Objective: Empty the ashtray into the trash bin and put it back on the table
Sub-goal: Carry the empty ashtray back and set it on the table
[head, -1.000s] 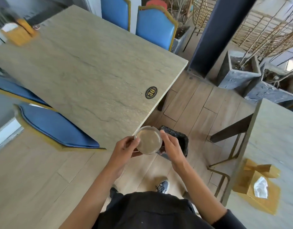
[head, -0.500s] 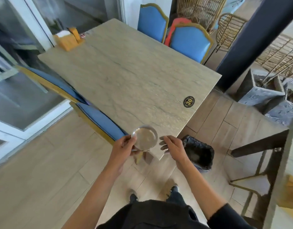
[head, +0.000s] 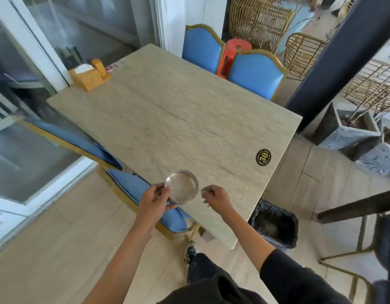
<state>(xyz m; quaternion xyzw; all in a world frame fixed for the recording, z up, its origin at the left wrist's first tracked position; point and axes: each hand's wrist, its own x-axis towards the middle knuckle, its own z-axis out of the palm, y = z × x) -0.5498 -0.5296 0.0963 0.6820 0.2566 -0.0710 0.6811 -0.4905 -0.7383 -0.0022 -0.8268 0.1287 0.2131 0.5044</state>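
Observation:
A round clear glass ashtray (head: 182, 188) looks empty and is held over the near edge of the beige stone table (head: 178, 119). My left hand (head: 155, 199) grips its left rim, thumb on top. Whether the ashtray touches the tabletop I cannot tell. My right hand (head: 216, 199) hovers a little to the right of the ashtray, fingers loosely curled, holding nothing. The trash bin (head: 275, 224), lined with a black bag, stands on the floor at the table's near right corner.
A wooden tissue box (head: 88, 76) sits at the table's far left corner and a black number badge (head: 263, 157) near its right edge. Blue chairs (head: 253, 73) flank the table. A second table (head: 361, 204) and grey planters (head: 347, 128) are on the right.
The ashtray has moved from above the bin to over the table's near edge. My right hand let go of it and drew off to the right. The view lifted toward the table.

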